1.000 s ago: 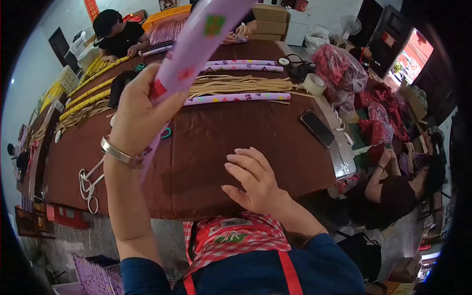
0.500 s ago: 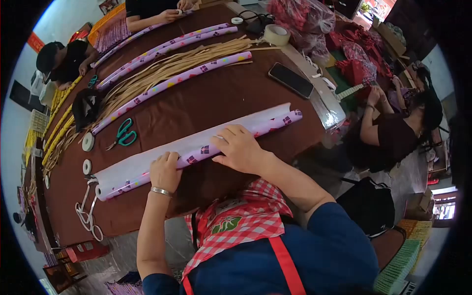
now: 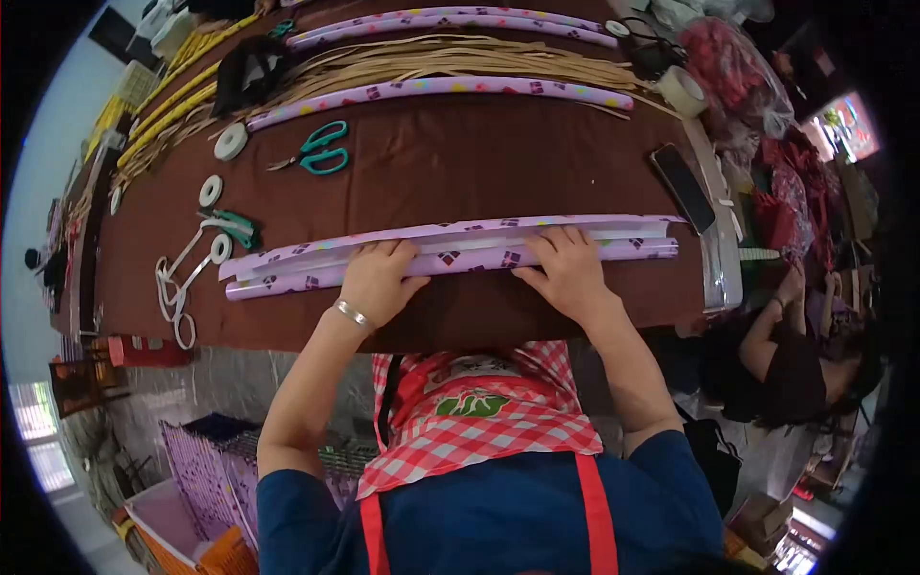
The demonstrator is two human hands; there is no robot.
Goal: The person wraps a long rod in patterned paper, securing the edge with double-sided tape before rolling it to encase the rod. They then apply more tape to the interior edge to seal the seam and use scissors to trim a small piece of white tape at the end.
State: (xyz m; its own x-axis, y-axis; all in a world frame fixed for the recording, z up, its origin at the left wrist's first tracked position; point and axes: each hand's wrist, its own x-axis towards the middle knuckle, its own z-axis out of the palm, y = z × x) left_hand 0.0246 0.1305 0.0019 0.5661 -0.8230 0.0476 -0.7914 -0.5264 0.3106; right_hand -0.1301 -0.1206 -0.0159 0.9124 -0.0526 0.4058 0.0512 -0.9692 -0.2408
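Observation:
A purple patterned wrapping sheet [image 3: 470, 257] lies partly rolled along the front of the brown table, with its white inner side showing as a strip between the roll and the raised far edge. My left hand [image 3: 380, 278] presses on the roll left of its middle, fingers on the white strip and thumb in front. Further right, my right hand [image 3: 567, 271] rests on it the same way. Both hands have their fingers curled over the paper. Teal-handled scissors [image 3: 324, 151] lie beyond the roll, and a green-handled tool [image 3: 233, 227] lies near its left end.
White tape rolls [image 3: 230, 142] and a loose white ribbon [image 3: 165, 287] are at the left. A long purple roll [image 3: 431, 86] and tan strips [image 3: 460, 59] lie across the back. A phone [image 3: 682, 188] is by the right edge. A person [image 3: 795, 355] sits at the right.
The view has turned and shifted. The far edge of the sheet has come over toward the roll, narrowing the white area. My hands have changed position along it, and the green-handled tool now shows.

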